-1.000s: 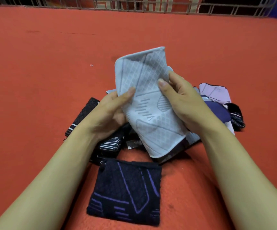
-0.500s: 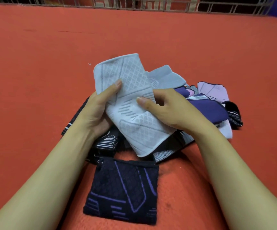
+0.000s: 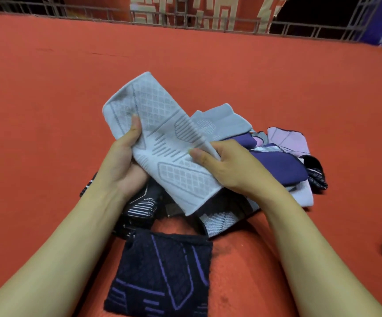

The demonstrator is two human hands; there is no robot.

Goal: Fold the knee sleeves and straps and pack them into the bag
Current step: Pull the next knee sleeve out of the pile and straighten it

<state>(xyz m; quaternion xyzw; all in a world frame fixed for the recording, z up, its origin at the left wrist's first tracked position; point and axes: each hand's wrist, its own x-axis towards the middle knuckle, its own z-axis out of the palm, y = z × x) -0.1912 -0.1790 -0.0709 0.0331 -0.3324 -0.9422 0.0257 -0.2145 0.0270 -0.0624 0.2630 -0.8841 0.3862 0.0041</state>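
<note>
The grey knee sleeve [image 3: 162, 143], knitted with diamond and bar patterns, is held flat and slanted between both hands. The left hand [image 3: 121, 165] grips its left edge, thumb on top; the right hand [image 3: 226, 168] pinches its right edge. Under the grip lies a heap of sleeves [image 3: 274, 165] in purple, pink and black. Nearer the person, a folded navy sleeve [image 3: 162, 275] rests on the red mat [image 3: 48, 88].
</note>
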